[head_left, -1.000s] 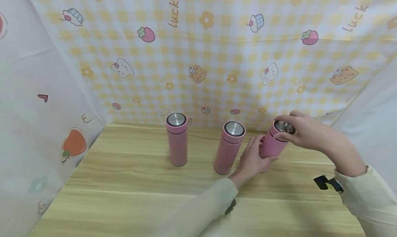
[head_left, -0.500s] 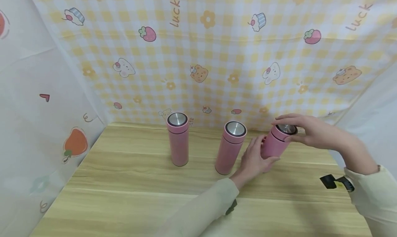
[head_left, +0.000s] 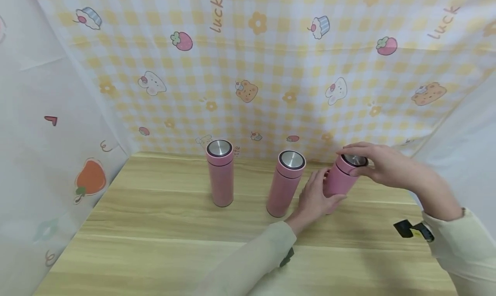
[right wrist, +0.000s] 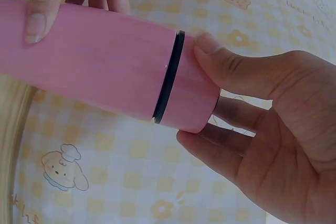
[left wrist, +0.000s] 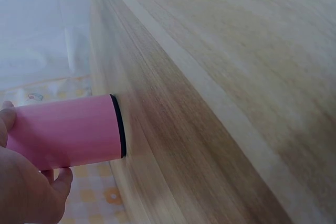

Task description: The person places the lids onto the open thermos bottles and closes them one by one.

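Observation:
A pink thermos (head_left: 341, 180) with a silver-topped lid stands on the wooden table at the right. My left hand (head_left: 314, 199) grips its body, thumb in front and fingers round the far side. In the left wrist view, the foot of the thermos (left wrist: 73, 132) meets the table. My right hand (head_left: 391, 164) holds the lid (head_left: 355, 159) from above, thumb on its near side and fingers over the far rim. In the right wrist view, a black ring (right wrist: 169, 77) shows between lid and body, with the right thumb (right wrist: 231, 66) on the lid's side.
Two more pink thermoses stand upright to the left, a middle one (head_left: 286, 184) near my left hand and a far-left one (head_left: 222, 175). A yellow checked cloth (head_left: 248, 63) hangs behind the table (head_left: 162, 227). White printed sheets (head_left: 58, 158) flank it.
My right thumb has shifted rightward along the near side of the lid, and the right hand has turned slightly. The left hand keeps its hold on the body.

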{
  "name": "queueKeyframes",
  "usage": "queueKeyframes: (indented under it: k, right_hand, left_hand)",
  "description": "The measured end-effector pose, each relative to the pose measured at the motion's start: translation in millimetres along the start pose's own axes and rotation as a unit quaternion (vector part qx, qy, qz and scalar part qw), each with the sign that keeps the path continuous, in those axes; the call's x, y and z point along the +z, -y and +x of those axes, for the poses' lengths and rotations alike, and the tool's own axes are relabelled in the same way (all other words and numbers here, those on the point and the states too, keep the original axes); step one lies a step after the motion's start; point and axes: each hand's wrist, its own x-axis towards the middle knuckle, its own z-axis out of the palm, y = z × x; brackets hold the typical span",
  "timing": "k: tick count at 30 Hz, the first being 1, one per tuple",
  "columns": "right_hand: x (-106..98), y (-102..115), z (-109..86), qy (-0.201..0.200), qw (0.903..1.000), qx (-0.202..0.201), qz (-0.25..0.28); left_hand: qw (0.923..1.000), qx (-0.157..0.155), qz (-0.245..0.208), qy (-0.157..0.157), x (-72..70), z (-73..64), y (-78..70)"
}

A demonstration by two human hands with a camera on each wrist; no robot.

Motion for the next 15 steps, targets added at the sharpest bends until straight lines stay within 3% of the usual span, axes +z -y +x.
queueKeyframes:
  k: [15]
  right_hand:
    - [5.6,4.4,3.1,-0.014,0.9989,0.021,-0.039]
  left_hand:
    - [1.0000,-0.005,0.002,0.002,0.6,0.0,-0.6]
